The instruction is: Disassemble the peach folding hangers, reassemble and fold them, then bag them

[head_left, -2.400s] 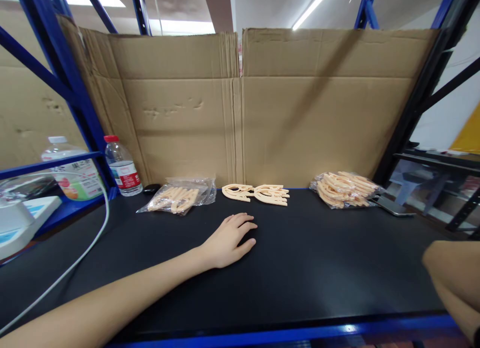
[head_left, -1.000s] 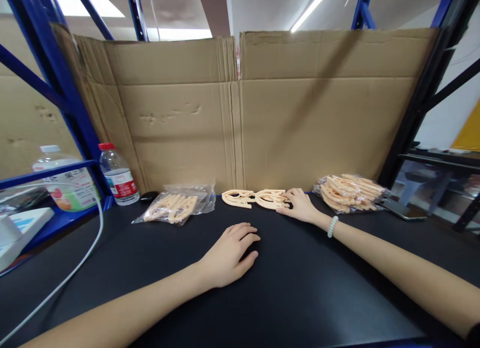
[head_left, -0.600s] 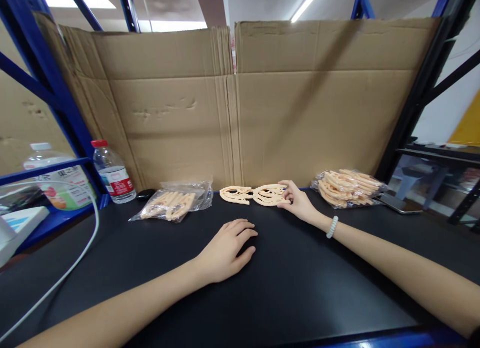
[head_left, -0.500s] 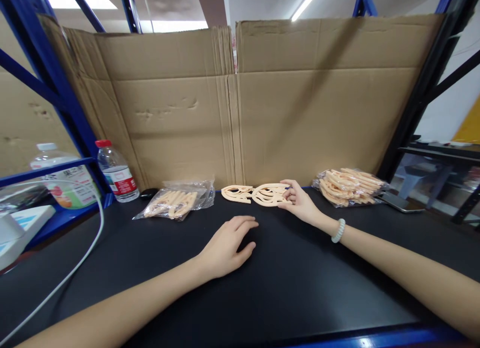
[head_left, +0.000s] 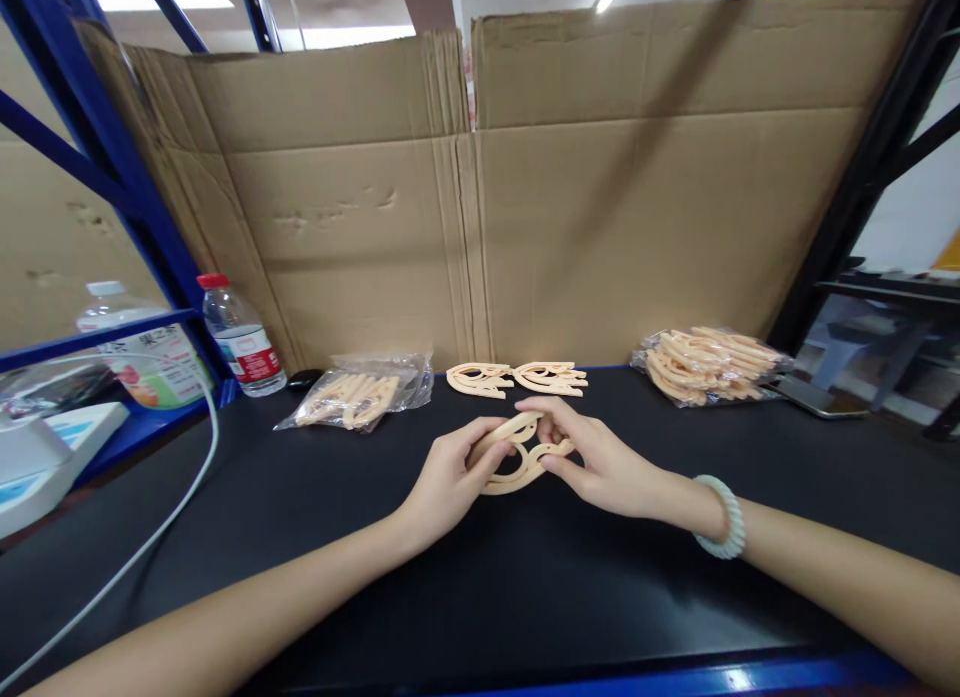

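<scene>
A beige plastic folding hanger [head_left: 513,483], with curved arms and a round opening, is held between my two hands just above the black table. My left hand [head_left: 454,477] is closed on its left end, thumb in front. On the right end, the fingers and thumb of my right hand [head_left: 600,459] pinch it, covering part of its shape. Behind my hands, two groups of similar beige hangers lie on the table: one left [head_left: 478,379], one right [head_left: 551,377].
Clear bags of beige pieces lie at left [head_left: 349,399] and right [head_left: 705,365]. A phone [head_left: 821,397] lies beside the right bag. A red-capped bottle [head_left: 244,342], a power strip [head_left: 67,462] and a white cable [head_left: 157,517] are on the left. Cardboard [head_left: 360,227] walls the back.
My right hand has brought a hanger from the back of the table toward me. My left hand, empty before, has closed on its other end.
</scene>
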### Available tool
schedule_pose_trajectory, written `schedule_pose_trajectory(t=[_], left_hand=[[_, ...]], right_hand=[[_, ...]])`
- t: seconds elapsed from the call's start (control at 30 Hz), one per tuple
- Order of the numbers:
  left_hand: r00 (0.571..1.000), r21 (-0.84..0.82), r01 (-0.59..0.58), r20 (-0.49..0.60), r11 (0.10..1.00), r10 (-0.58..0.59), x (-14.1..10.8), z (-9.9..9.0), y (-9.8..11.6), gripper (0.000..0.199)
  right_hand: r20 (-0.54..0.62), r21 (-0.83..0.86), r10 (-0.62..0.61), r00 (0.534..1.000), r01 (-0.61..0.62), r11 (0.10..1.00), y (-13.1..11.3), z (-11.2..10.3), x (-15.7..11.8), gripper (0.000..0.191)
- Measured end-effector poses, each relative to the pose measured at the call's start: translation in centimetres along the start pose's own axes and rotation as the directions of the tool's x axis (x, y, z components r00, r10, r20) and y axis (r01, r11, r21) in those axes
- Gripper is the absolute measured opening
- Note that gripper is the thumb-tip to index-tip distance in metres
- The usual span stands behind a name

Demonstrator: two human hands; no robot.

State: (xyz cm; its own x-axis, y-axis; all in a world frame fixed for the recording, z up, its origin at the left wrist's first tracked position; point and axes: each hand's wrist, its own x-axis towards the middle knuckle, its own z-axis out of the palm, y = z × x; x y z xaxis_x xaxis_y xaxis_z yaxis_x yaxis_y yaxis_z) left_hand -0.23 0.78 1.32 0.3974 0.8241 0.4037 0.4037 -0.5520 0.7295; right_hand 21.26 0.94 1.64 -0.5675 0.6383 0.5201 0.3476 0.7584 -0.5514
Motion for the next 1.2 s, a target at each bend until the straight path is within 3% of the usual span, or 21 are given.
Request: schedule_pose_trajectory(t=[0.13, 0.3, 0.4, 0.5, 0.57, 0.67, 0.77, 0.83, 0.9, 0.97, 1.2], left_hand=[[0.999, -0.026, 0.01, -0.038, 1.0, -0.011, -0.1, -0.2, 0.3, 0.023], [0.99, -0.104, 0.015, -0.14, 0.994, -0.029, -0.1, -0.4, -0.2, 0.018], [0.978, -0.121, 0.01, -0.204, 0.993, -0.034, 0.1, -0.5, -0.5, 0.017], [0.97, -0.117, -0.005, -0.242, 0.993, -0.023, 0.2, -0.7, -0.8, 0.019], [0.968, -0.109, 0.001, -0.251, 0.994, -0.028, 0.2, -0.8, -0.9, 0.019], [0.975, -0.066, 0.008, -0.222, 0.998, -0.023, 0.2, -0.8, -0.7, 0.02], [0.99, 0.077, -0.082, -0.106, 0.994, 0.09, 0.1, -0.5, -0.2, 0.02], [0.983, 0.177, -0.182, 0.028, 0.967, 0.179, -0.1, -0.3, 0.2, 0.023], [0.963, 0.244, -0.252, 0.16, 0.937, 0.217, -0.3, -0.1, 0.4, 0.027], [0.953, 0.267, -0.263, 0.22, 0.927, 0.207, -0.5, 0.0, 0.3, 0.031], [0.997, 0.087, -0.053, 0.063, 0.995, 0.048, 0.4, -0.2, -0.7, 0.031]], right_hand=[[-0.071, 0.011, 0.044, 0.997, -0.044, 0.999, -0.2, 0.1, 0.0, 0.064], [-0.121, -0.129, 0.078, 0.99, -0.094, 0.987, 0.3, -0.6, 0.3, 0.02], [-0.168, -0.153, 0.102, 0.981, -0.128, 0.98, 0.8, -1.0, 0.4, 0.017], [-0.257, -0.088, 0.134, 0.957, -0.161, 0.983, 1.9, -1.3, 0.6, 0.013], [-0.323, 0.047, 0.197, 0.926, -0.192, 0.98, 2.7, -1.4, 0.8, 0.014], [-0.327, 0.343, 0.335, 0.884, -0.219, 0.914, 3.5, -1.4, 1.0, 0.018], [-0.23, 0.579, 0.439, 0.869, -0.241, 0.779, 3.4, -0.9, 0.9, 0.025], [-0.195, 0.63, 0.462, 0.865, -0.25, 0.735, 3.0, -0.5, 0.8, 0.027], [-0.198, 0.612, 0.445, 0.873, -0.245, 0.752, 2.6, -0.1, 0.6, 0.025], [-0.22, 0.57, 0.406, 0.887, -0.22, 0.791, 2.4, 0.1, 0.5, 0.021], [-0.201, 0.596, 0.363, 0.91, -0.181, 0.783, 2.6, 0.5, 0.6, 0.023]])
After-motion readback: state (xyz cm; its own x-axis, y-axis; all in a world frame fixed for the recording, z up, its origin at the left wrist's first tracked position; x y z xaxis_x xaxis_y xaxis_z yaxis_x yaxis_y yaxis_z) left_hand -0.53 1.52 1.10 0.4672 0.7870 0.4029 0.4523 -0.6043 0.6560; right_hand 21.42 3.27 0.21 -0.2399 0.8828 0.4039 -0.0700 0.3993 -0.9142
